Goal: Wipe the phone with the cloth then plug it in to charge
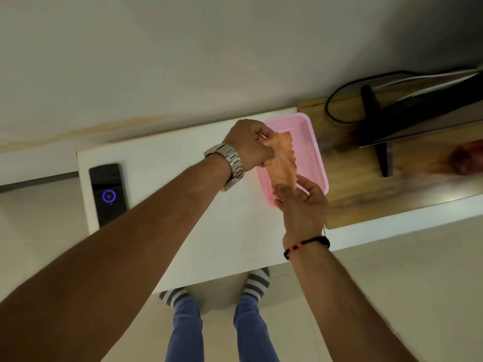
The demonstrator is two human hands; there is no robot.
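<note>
A black phone (108, 193) lies face up at the left edge of the white table (167, 158), its screen showing a blue ring. An orange cloth (283, 160) is stretched between both my hands above a pink basket (311, 142). My left hand (251, 145), with a metal watch on the wrist, pinches the cloth's far end. My right hand (303, 205), with a black and red wristband, grips its near end. No charging cable is visible at the phone.
A wooden board (366, 184) lies on the table right of the basket. On it stand a dark monitor foot (376, 121) and a looping black cable (337, 100). My legs and striped socks show below the table's near edge.
</note>
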